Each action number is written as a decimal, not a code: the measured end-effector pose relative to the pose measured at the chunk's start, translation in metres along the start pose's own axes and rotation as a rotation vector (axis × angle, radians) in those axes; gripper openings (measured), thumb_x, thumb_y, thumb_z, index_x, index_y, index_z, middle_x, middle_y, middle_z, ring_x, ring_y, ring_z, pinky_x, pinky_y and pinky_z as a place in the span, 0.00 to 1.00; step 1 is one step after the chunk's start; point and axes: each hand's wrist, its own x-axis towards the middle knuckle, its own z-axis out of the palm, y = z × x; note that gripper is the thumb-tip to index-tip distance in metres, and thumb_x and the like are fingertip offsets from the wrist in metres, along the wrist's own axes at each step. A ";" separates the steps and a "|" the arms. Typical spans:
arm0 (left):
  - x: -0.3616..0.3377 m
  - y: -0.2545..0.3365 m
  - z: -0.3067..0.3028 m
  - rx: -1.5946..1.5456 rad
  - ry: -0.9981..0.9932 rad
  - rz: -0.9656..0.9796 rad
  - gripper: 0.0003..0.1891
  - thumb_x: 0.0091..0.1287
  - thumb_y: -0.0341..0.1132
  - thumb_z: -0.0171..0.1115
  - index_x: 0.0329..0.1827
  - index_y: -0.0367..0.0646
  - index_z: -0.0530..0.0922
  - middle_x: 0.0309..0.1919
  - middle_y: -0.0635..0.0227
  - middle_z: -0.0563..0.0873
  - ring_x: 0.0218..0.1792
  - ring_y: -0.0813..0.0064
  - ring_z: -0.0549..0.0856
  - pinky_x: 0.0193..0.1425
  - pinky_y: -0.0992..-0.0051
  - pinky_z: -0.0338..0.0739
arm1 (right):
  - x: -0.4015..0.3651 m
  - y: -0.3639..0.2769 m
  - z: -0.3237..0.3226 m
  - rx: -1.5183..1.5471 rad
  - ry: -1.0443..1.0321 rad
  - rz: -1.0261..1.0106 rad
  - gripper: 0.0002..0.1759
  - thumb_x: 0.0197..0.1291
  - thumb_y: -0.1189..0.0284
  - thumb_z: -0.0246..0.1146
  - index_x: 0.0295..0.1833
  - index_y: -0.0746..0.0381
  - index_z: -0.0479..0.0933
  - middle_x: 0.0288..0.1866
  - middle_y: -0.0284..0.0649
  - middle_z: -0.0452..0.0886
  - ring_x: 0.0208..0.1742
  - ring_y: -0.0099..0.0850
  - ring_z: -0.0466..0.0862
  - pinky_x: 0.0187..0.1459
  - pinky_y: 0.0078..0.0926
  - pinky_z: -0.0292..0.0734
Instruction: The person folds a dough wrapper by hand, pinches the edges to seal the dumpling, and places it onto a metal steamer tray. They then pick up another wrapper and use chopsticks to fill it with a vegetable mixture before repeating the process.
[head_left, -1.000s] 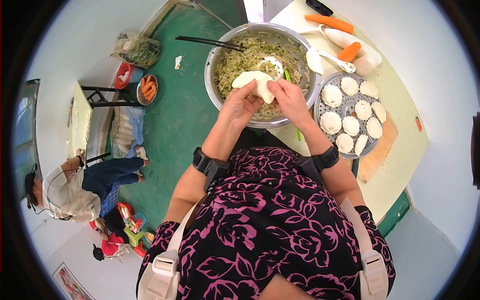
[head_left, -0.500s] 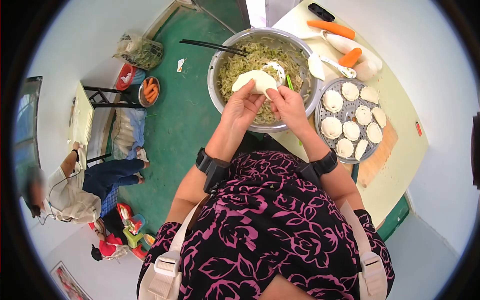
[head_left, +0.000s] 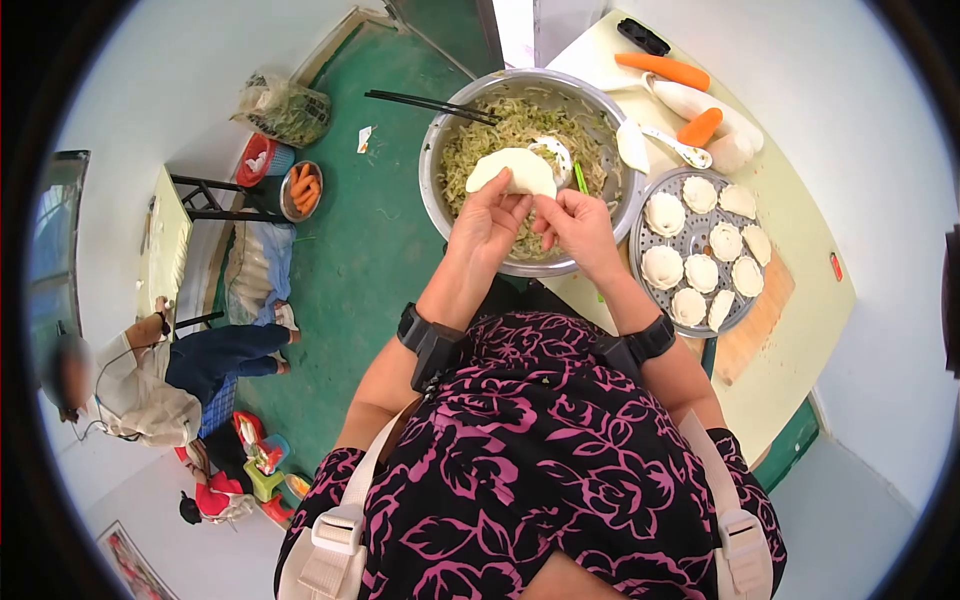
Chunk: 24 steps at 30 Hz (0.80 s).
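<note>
A pale half-moon dough piece [head_left: 512,172] is held over a large metal bowl [head_left: 432,170] of shredded vegetable filling [head_left: 480,130]. My left hand [head_left: 488,225] grips its left and lower side, thumb on top. At its right corner my right hand [head_left: 580,228] pinches the edge with fingers closed. Black chopsticks [head_left: 415,101] rest across the bowl's left rim, and a white spoon [head_left: 552,155] lies in the filling. Right of the bowl, a perforated metal tray [head_left: 682,190] holds several round pleated dough pieces [head_left: 663,267] and a few folded ones [head_left: 757,244].
Carrots [head_left: 665,70], a white radish [head_left: 690,100] and a white spoon [head_left: 680,147] lie on the table [head_left: 810,290] behind the tray. A wooden board [head_left: 755,330] is partly under the tray. Two people [head_left: 150,390] sit far left, near a carrot bowl [head_left: 290,205].
My right hand has shifted slightly left and down along the dough edge, its fingers more curled. The bowl and tray appear slightly lower in view.
</note>
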 end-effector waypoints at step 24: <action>-0.007 0.005 0.005 0.017 -0.086 -0.139 0.15 0.57 0.23 0.55 0.48 0.38 0.68 0.44 0.61 0.76 0.48 0.70 0.77 0.54 0.70 0.73 | 0.010 0.003 -0.015 0.148 0.002 -0.109 0.13 0.57 0.66 0.58 0.24 0.61 0.68 0.16 0.26 0.66 0.16 0.11 0.62 0.17 0.10 0.56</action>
